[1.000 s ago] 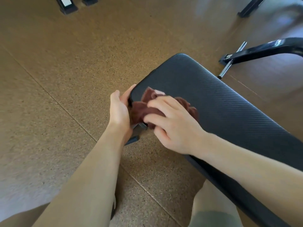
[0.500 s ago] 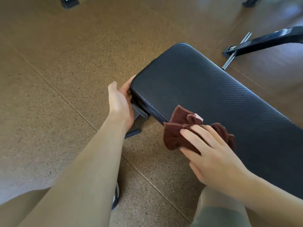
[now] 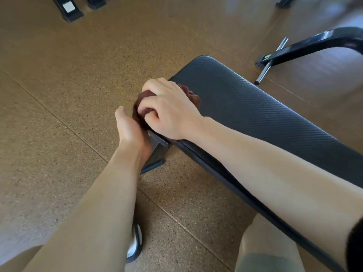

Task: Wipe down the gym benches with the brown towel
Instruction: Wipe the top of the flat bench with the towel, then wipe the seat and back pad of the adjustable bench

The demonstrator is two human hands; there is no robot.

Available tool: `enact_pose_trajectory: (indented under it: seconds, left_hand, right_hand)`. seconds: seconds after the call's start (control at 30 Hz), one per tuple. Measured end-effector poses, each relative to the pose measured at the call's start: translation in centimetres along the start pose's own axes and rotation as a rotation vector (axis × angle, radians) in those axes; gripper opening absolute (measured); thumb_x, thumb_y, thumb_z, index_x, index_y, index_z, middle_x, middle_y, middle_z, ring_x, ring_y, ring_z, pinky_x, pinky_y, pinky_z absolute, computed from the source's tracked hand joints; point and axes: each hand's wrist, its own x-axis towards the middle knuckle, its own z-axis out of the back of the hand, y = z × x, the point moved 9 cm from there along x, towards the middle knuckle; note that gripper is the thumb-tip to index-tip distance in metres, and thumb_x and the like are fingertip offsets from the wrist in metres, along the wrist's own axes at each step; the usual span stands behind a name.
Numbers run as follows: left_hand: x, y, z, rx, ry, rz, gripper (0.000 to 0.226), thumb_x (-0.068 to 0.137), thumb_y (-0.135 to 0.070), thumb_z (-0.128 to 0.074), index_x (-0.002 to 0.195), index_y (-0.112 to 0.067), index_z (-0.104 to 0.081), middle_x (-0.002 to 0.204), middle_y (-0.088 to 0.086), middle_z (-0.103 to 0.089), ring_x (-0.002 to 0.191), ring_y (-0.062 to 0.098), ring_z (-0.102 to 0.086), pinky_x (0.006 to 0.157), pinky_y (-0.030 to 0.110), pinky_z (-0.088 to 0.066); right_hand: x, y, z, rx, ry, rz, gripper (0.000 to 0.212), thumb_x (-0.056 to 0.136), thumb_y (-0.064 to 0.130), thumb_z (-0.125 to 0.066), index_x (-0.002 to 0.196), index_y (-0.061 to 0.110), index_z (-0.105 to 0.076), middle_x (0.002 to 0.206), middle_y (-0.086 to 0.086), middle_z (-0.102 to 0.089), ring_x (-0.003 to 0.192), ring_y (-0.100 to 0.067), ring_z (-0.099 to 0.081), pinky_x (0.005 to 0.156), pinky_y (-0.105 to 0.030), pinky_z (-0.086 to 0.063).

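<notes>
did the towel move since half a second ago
Yes. The right hand has carried the towel from the bench's near edge back to its end corner, beside the left hand.

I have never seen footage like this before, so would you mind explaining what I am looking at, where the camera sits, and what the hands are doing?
There is no machine here: a person wears a wide-angle camera on the head, looking forward and down, so you see their own two bare arms. The long black padded thing is a gym bench standing on a speckled brown floor. The right hand grips a bunched brown towel and presses it on the bench's near end corner. The left hand rests against the end of the bench, beside the towel; what its fingers do is hidden. At the upper right is part of another black metal frame with a silver bar. At the bottom are the person's knee and a shoe.
</notes>
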Motion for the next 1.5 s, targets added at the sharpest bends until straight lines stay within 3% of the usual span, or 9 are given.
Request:
enact_pose_trajectory:
  seconds: [0.33, 0.47, 0.63, 0.73, 0.83, 0.93, 1.17, 1.3, 1.5]
  left_hand:
    - [-1.0, -0.9, -1.0, 0.243, -0.137, -0.049, 0.069, 0.109, -0.051, -0.013, 0.133, -0.015, -0.067, 0.121, 0.007, -0.073, 0.063, 0.005, -0.074, 0.039, 0.014, -0.047]
    - [-1.7, -1.1, 0.1, 0.407, -0.112, 0.018, 0.067, 0.109, -0.055, -0.011, 0.144, -0.023, -0.059, 0.141, -0.005, -0.065, 0.112, -0.001, -0.065, 0.089, 0.005, -0.04]
    - [-6.5, -2.3, 1.2, 0.664, -0.101, 0.289, 0.068, 0.105, -0.065, -0.015, 0.16, -0.03, -0.036, 0.166, -0.006, -0.034, 0.155, 0.02, -0.027, 0.126, 0.044, -0.012]
    - [-9.7, -5.3, -1.2, 0.827, -0.104, 0.405, 0.07, 0.102, -0.068, -0.029, 0.161, -0.031, -0.03, 0.167, -0.006, -0.031, 0.152, 0.021, -0.032, 0.125, 0.052, -0.017]
    - [-13.7, -10.5, -9.3, 1.033, 0.092, 0.353, 0.068, 0.102, -0.058, -0.041, 0.162, -0.031, -0.023, 0.167, -0.006, -0.029, 0.151, 0.024, -0.033, 0.12, 0.047, -0.026]
    - [-16.6, -15.9, -17.3, 1.143, 0.275, 0.293, 0.067, 0.099, -0.051, -0.059, 0.156, -0.028, -0.031, 0.155, 0.003, -0.044, 0.137, 0.024, -0.047, 0.111, 0.039, -0.038]
    - [-22.5, -27.3, -30.7, 1.263, 0.625, 0.348, 0.076, 0.071, -0.077, -0.072, 0.115, -0.017, -0.058, 0.117, 0.006, -0.07, 0.107, 0.019, -0.069, 0.094, 0.042, -0.057]
    - [-23.0, -33.2, -35.8, 1.542, 0.683, 0.102, 0.033, 0.09, -0.034, -0.071, 0.115, -0.019, -0.054, 0.104, -0.001, -0.067, 0.101, 0.02, -0.067, 0.082, 0.035, -0.054]
    - [-21.9, -38.7, -41.2, 1.604, 0.764, -0.072, 0.017, 0.097, -0.013, -0.05, 0.11, -0.021, -0.06, 0.102, 0.0, -0.067, 0.099, 0.023, -0.062, 0.079, 0.033, -0.044]
  right_hand:
    - [-7.1, -15.6, 7.4, -0.162, -0.251, -0.648, 0.045, 0.089, 0.027, -0.046, 0.124, 0.026, -0.075, 0.131, -0.008, -0.057, 0.12, -0.036, -0.05, 0.099, -0.047, -0.044]
    - [-11.7, -18.3, 9.5, -0.213, -0.252, -0.938, 0.043, 0.096, 0.027, -0.045, 0.13, 0.024, -0.07, 0.138, -0.012, -0.053, 0.126, -0.037, -0.046, 0.106, -0.05, -0.042]
    - [-15.5, -13.4, 9.3, -0.233, 0.111, -1.2, 0.046, 0.104, 0.036, -0.044, 0.149, 0.024, -0.047, 0.159, -0.014, -0.034, 0.144, -0.039, -0.031, 0.12, -0.055, -0.029]
    - [-17.5, -10.1, 9.5, 0.255, 0.312, -1.479, 0.048, 0.102, 0.033, -0.045, 0.147, 0.017, -0.051, 0.158, -0.016, -0.041, 0.143, -0.041, -0.039, 0.109, -0.048, -0.043]
    - [-16.9, -4.3, 11.8, 1.316, -0.009, -1.853, 0.048, 0.097, 0.028, -0.047, 0.138, 0.005, -0.058, 0.138, -0.015, -0.062, 0.125, -0.036, -0.063, 0.074, -0.033, -0.055]
    - [-12.1, -0.4, 18.9, 1.558, -0.111, -1.757, 0.029, 0.094, 0.025, -0.046, 0.103, 0.003, -0.062, 0.101, -0.018, -0.065, 0.079, -0.034, -0.065, 0.072, -0.04, -0.053]
    - [-3.8, 2.2, 33.8, 1.657, -0.396, -1.671, 0.027, 0.097, 0.015, -0.049, 0.097, 0.005, -0.073, 0.102, -0.02, -0.076, 0.102, -0.034, -0.073, 0.096, -0.059, -0.056]
    - [-0.4, 2.8, 39.3, 1.731, -0.485, -1.683, 0.03, 0.101, 0.023, -0.047, 0.107, 0.006, -0.07, 0.098, -0.016, -0.074, 0.094, -0.029, -0.073, 0.081, -0.047, -0.063]
    - [1.6, 3.3, 43.9, 1.444, -0.081, -1.745, 0.047, 0.102, 0.057, -0.043, 0.122, 0.021, -0.065, 0.109, -0.009, -0.072, 0.107, -0.034, -0.068, 0.103, -0.064, -0.043]
